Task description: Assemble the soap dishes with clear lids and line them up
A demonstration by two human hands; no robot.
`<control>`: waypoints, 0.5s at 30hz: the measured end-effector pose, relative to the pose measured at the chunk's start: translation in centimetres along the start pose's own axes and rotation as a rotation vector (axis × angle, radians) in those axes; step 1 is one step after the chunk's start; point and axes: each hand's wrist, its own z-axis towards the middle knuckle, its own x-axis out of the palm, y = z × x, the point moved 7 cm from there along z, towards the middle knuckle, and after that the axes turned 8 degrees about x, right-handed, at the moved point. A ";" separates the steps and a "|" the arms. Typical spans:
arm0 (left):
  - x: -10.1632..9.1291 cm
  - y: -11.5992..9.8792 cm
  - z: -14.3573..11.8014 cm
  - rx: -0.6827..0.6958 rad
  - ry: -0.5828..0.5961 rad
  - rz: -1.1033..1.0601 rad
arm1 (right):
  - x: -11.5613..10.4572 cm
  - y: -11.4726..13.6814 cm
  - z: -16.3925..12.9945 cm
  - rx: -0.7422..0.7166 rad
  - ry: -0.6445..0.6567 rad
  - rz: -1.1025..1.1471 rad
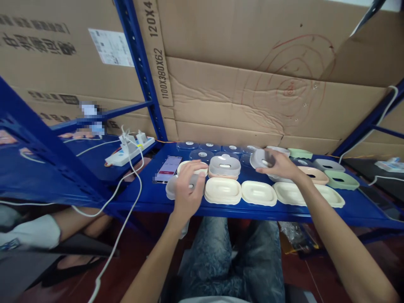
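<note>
My left hand (188, 185) reaches over a grey translucent oval piece (171, 188) at the shelf's front edge, fingers curved and thumb apart. Its fingertips lie near a cream oval piece (183, 167) just behind; their exact contact is hidden. My right hand (280, 164) grips a small grey translucent lid (259, 159) by its right side, raised and tilted above the other pieces. Between my hands, a grey slotted lid (224, 164) sits on a peach piece (224, 176). Cream oval trays (222, 191) line the front edge.
Clear lids (202, 156) stand at the back, green (341, 180) and peach slotted pieces (312, 174) at right. A phone (168, 168) and a power strip (118, 158) with white cables lie left. Cardboard (227, 97) backs the blue shelf. Another person's arm (74, 225) is at lower left.
</note>
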 end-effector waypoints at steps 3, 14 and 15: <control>-2.6 1.5 -0.8 0.007 -0.073 0.205 | 3.0 0.0 0.6 -0.063 0.093 -0.145; -4.0 6.0 -3.2 -0.025 -0.068 0.518 | 7.3 1.1 0.3 -0.192 0.210 -0.110; -4.0 6.2 -3.3 -0.035 -0.063 0.512 | 7.5 1.4 0.3 -0.198 0.208 -0.101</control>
